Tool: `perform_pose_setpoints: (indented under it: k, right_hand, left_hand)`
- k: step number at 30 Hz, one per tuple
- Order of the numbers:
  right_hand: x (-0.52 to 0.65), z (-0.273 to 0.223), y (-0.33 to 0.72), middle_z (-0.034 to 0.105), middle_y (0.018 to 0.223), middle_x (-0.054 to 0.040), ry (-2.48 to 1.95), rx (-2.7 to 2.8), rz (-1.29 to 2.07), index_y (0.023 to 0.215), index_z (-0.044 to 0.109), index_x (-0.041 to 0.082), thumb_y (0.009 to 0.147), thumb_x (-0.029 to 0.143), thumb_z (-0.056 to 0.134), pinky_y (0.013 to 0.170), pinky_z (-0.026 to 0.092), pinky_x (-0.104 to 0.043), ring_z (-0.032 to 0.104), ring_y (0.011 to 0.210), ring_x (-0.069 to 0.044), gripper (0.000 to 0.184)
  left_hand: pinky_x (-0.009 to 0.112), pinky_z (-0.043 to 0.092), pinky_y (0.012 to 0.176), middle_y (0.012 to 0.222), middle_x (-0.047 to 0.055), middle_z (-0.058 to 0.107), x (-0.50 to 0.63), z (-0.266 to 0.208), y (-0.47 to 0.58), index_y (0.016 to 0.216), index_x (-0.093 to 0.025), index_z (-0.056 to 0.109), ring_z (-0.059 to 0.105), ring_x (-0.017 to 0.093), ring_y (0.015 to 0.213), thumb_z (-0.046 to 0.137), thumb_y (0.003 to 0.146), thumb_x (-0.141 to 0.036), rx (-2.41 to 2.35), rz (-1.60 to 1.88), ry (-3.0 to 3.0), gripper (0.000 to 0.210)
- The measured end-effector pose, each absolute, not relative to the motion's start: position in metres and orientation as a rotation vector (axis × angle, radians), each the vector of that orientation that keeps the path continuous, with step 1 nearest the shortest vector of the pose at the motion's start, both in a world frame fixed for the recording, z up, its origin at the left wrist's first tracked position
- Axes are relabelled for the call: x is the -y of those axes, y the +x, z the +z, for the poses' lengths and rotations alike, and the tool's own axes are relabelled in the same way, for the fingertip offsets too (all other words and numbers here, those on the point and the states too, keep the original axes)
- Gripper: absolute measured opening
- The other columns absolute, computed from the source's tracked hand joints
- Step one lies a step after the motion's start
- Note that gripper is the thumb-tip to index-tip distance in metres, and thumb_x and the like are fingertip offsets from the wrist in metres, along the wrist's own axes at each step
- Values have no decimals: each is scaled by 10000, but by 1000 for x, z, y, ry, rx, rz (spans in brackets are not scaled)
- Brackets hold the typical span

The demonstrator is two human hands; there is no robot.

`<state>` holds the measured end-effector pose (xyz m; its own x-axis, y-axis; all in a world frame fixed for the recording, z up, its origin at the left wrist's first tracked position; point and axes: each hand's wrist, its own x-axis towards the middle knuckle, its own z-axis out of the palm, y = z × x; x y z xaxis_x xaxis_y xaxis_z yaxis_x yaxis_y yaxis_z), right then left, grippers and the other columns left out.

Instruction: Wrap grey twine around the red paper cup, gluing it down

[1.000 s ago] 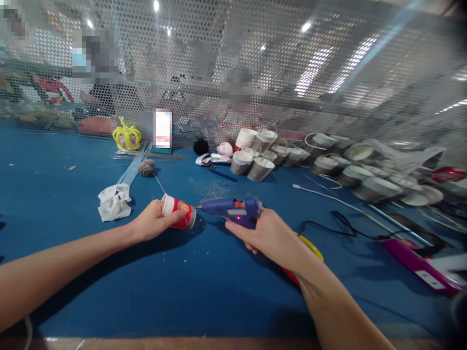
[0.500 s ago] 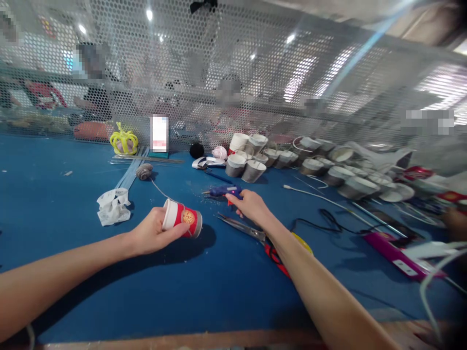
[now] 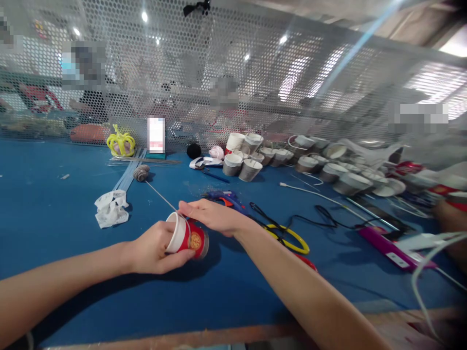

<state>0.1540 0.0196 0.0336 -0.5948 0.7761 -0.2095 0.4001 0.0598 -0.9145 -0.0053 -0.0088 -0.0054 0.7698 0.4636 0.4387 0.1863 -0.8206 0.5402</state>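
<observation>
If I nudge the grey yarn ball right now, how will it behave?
The yarn ball likely rolls unevenly: it's roundish but lumpy. Probably light and squashy, since it looks like wound yarn. Its strand, running to the cup, may tug or unwind it.

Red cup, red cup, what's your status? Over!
Left hand holding red cup, tilted. Right hand at cup's upper side, near yarn. Blue glue gun lying just beyond right hand.

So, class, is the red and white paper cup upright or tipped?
Tipped. The left hand holds the red and white paper cup sideways, its white mouth facing picture left, grey end right.
</observation>
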Motion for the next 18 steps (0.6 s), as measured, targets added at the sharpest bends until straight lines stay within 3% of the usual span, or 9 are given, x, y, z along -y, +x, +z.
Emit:
perform_pose_setpoints:
  k: [3, 6, 11, 15, 18]
  right_hand:
    - [-29, 26, 143, 634, 729, -8, -1041, 1804, 1793, 742, 644, 148, 773, 392, 500, 647, 399, -202, 536, 660, -79, 285]
    - [-34, 26, 145, 626, 743, 2, -976, 1555, 1803, 655, 616, 146, 707, 259, 594, 553, 373, -169, 505, 597, -50, 126]
    - [-24, 42, 172, 577, 596, 27, -870, 1336, 1792, 639, 561, 151, 752, 293, 530, 392, 263, -162, 390, 425, -31, 184]
    - [-16, 45, 190, 563, 591, 39, -804, 1257, 1778, 748, 583, 156, 730, 224, 561, 434, 314, -161, 430, 456, -30, 74]
    - [-15, 39, 194, 600, 658, 22, -854, 1282, 1677, 807, 595, 153, 721, 188, 573, 477, 360, -164, 487, 508, -35, 95]
  left_hand:
    - [223, 399, 571, 552, 32, 567, 12, -4, -4, 613, -154, 582, 500, 127, 567, 435, 790, -184, -422, 744, 2481, 232]
    - [218, 397, 559, 530, 17, 545, 11, -4, -4, 603, -147, 585, 478, 111, 533, 435, 797, -204, -440, 735, 2407, 252]
    - [179, 338, 439, 531, -19, 507, 6, -8, -4, 667, -115, 585, 398, 73, 459, 466, 782, -336, -799, 708, 1856, 275]
    - [173, 313, 446, 504, -35, 470, 4, -9, -3, 619, -103, 575, 367, 64, 460, 515, 742, -368, -877, 698, 1554, 299]
    - [172, 294, 444, 490, -43, 443, 5, -8, -2, 587, -106, 563, 339, 58, 458, 530, 733, -365, -858, 683, 1513, 299]
